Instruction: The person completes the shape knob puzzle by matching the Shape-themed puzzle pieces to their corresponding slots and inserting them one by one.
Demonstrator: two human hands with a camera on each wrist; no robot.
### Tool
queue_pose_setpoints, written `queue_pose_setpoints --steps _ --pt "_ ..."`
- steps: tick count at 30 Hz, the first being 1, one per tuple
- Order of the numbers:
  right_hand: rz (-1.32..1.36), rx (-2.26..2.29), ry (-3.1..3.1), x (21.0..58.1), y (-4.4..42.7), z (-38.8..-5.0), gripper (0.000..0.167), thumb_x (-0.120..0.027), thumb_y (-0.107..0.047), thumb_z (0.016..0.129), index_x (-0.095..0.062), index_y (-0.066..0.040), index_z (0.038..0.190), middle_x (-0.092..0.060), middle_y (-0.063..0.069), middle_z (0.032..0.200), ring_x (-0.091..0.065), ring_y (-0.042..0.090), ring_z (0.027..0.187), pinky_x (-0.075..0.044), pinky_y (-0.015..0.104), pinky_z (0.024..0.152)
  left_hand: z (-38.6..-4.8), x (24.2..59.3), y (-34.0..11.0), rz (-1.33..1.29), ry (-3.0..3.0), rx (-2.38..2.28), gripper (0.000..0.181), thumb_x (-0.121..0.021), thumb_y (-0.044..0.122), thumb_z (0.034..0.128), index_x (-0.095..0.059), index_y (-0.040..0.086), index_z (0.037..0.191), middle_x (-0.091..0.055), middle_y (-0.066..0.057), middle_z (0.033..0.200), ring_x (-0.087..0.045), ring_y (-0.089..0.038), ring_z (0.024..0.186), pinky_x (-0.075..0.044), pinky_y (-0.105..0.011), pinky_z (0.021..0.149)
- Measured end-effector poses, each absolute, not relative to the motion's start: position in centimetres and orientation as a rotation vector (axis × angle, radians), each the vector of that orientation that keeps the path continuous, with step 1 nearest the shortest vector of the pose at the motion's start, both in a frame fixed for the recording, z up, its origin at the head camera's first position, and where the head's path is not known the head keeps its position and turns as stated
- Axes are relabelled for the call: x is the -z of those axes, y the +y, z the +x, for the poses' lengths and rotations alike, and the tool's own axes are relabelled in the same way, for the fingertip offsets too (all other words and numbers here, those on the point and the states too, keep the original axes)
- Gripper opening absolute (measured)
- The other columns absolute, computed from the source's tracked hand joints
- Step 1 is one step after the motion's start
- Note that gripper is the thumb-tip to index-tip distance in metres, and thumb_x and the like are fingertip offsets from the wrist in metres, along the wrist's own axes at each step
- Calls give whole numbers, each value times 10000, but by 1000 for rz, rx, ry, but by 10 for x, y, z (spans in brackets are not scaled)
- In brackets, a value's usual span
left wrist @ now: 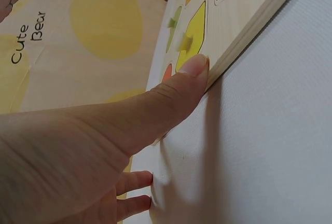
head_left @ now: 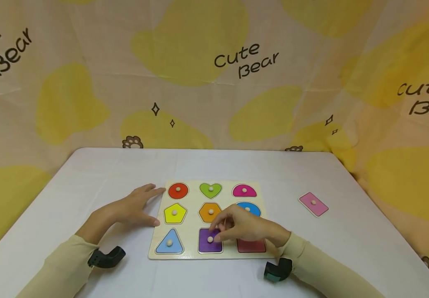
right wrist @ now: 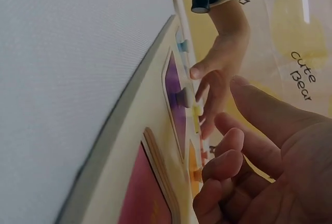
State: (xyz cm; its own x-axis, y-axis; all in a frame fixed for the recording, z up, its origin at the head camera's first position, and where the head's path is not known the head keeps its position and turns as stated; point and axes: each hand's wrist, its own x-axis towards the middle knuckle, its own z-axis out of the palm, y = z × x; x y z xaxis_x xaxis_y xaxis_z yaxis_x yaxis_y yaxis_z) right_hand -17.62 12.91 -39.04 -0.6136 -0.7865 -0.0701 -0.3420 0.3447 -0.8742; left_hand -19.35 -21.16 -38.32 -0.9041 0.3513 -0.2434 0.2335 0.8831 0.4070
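A wooden knob puzzle board [head_left: 190, 250] lies flat, with coloured shapes set in it. My left hand [head_left: 134, 207] is at its left edge; the thumb [left wrist: 194, 68] touches the board beside the yellow pentagon [head_left: 174, 213], fingers spread toward the red circle [head_left: 171, 192]. Above the purple square [head_left: 204, 245] hovers my right hand [head_left: 246, 225], fingers bent loosely. In the right wrist view, its thumb and fingertips stand apart from the square's wooden knob [right wrist: 181, 98] and nothing is between them. Partly under that hand, the lower right recess [head_left: 251, 247] shows a rose-red floor.
A pink rectangle piece [head_left: 315, 205] with a knob lies on the white table [head_left: 125, 167], right of the board. Green heart [head_left: 208, 192], orange hexagon [head_left: 205, 215] and light blue triangle [head_left: 171, 248] sit in the board. A patterned cloth [head_left: 199, 103] hangs behind.
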Motion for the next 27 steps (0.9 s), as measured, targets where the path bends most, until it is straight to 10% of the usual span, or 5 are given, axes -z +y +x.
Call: queue_pose_setpoints --steps 27 --pt "-898 1276 2359 368 193 -194 226 -748 -146 915 -742 17 1070 -650 59 841 -512 101 680 -433 176 619 -189 380 -211 437 2735 -537 988 -848 465 758 -367 172 1569 -255 -286 1624 -233 -537 1477 -332 -760 1096"
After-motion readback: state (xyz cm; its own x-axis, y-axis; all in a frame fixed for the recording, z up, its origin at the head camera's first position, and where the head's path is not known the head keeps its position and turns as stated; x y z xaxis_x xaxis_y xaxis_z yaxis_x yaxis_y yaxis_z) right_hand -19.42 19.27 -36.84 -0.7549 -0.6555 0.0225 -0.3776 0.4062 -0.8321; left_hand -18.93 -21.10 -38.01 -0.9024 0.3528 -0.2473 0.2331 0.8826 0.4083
